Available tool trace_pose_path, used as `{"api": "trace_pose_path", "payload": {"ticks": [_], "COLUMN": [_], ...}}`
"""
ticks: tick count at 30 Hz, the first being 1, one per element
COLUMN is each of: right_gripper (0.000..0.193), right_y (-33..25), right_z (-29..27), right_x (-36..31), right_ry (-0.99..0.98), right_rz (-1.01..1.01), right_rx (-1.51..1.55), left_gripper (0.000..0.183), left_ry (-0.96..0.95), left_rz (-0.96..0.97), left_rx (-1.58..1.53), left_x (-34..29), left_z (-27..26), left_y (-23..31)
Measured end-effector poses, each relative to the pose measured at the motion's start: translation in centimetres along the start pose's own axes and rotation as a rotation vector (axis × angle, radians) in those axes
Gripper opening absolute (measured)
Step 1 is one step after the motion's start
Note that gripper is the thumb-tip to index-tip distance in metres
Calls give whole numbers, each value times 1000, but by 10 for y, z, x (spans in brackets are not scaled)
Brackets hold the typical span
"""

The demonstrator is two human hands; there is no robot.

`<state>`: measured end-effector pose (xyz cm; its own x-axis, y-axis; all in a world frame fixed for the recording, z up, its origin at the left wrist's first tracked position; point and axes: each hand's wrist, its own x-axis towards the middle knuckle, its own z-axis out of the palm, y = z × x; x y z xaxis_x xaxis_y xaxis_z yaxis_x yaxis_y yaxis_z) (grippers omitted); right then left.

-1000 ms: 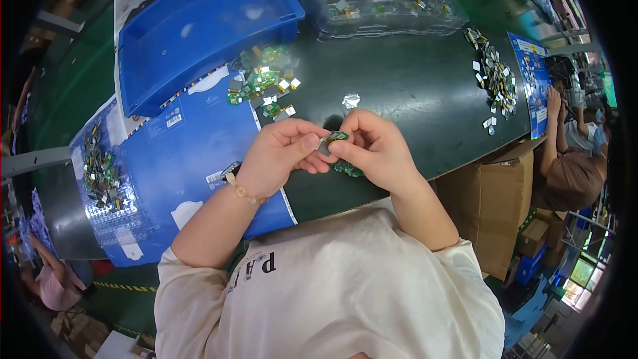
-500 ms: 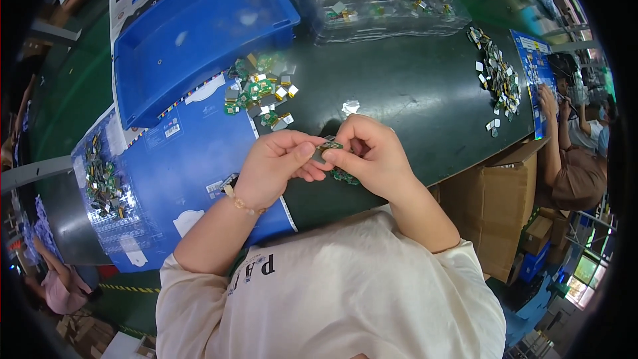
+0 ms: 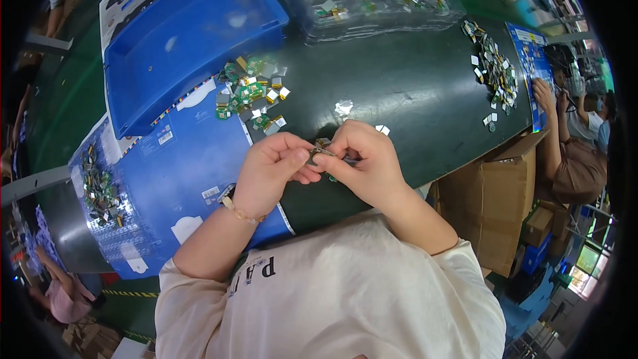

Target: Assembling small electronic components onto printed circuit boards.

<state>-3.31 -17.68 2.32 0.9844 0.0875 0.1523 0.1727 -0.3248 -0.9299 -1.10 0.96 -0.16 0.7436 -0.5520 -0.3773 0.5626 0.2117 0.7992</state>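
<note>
Over the dark green table, my left hand (image 3: pixel 271 167) and my right hand (image 3: pixel 367 165) meet, closed in pinches on one small circuit board (image 3: pixel 320 152). Fingers cover most of that board, so only a thin part shows between the thumbs. Under and behind the fingers peek bits of other green boards, largely hidden. A small white piece (image 3: pixel 382 129) lies just beyond my right hand. Farther off rests a crumpled whitish scrap (image 3: pixel 343 108). To the left of it spreads a loose pile of green boards with silver and yellow parts (image 3: pixel 249 96).
A blue bin (image 3: pixel 189 46) stands at the far left on blue printed sheets (image 3: pixel 199 153). Stacked clear trays (image 3: pixel 372 23) hold boards at the back. More boards lie in piles at right (image 3: pixel 495 73) and left (image 3: pixel 100 186). Beside a cardboard box (image 3: pixel 488 206), a co-worker's hand (image 3: pixel 543 95) shows.
The board between my fingers has turned and now shows more edge-on. My right hand has shifted slightly left, and the white piece beyond it has come into sight.
</note>
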Motion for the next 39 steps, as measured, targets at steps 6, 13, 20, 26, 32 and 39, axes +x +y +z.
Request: {"api": "trace_pose_path", "payload": {"ticks": [6, 13, 20, 26, 32, 39], "right_gripper": [25, 23, 23, 22, 18, 18], "right_y": [1, -2, 2, -4, -5, 3], "right_z": [-4, -7, 2, 2, -1, -1], "right_x": [-4, 0, 7, 13, 17, 15], "right_ry": [0, -83, 23, 148, 172, 124], "right_rz": [120, 177, 143, -316, -331, -274], "right_rx": [-1, -24, 233, -286, -391, -323], "left_gripper": [20, 12, 15, 23, 29, 28], "left_ry": [7, 48, 64, -24, -43, 29], "left_rz": [130, 142, 159, 97, 50, 119], "left_rx": [93, 153, 79, -156, -239, 26], "left_x": [-8, -8, -2, -2, -2, -5], "left_z": [9, 11, 9, 1, 0, 3], "left_y": [-2, -2, 0, 0, 1, 3]}}
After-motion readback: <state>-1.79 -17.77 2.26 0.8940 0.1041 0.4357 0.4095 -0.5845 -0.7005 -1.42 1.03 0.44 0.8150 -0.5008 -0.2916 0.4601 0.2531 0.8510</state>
